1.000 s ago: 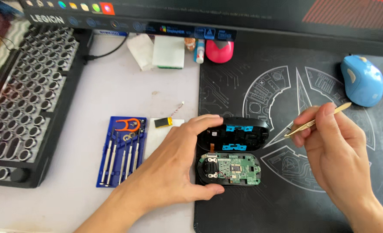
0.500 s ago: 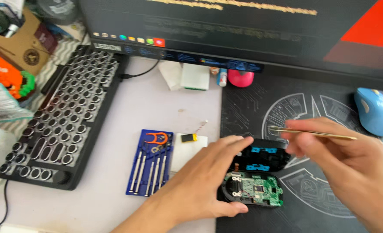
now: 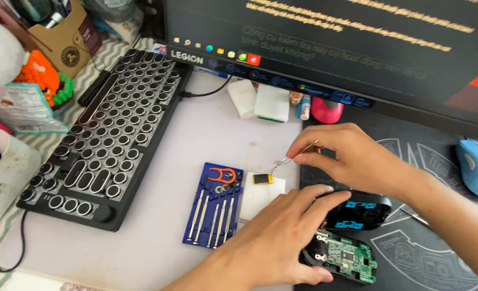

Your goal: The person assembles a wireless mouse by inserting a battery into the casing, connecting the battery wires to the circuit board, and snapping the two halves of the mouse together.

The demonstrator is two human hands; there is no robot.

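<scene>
My left hand [image 3: 274,237] rests over an opened black mouse [image 3: 352,215], whose green circuit board [image 3: 346,257] lies exposed at the lower part. My right hand [image 3: 352,153] holds thin metal tweezers [image 3: 295,156] pinched between its fingers. The tips point down-left toward a small black and yellow battery [image 3: 261,179] lying on a white sheet [image 3: 258,196]. A fine wire runs up from the battery to the tweezer tips.
A blue tray of small screwdrivers [image 3: 213,205] lies left of the white sheet. A black round-key keyboard [image 3: 107,134] sits far left, a monitor [image 3: 330,37] stands behind, and a blue mouse [image 3: 476,167] lies at the right on the dark mat [image 3: 427,242]. White boxes [image 3: 260,99] sit under the monitor.
My right hand with the tweezers has swung left from above the mouse to over the small battery. The camera has shifted left and up, so the scene sits further right.
</scene>
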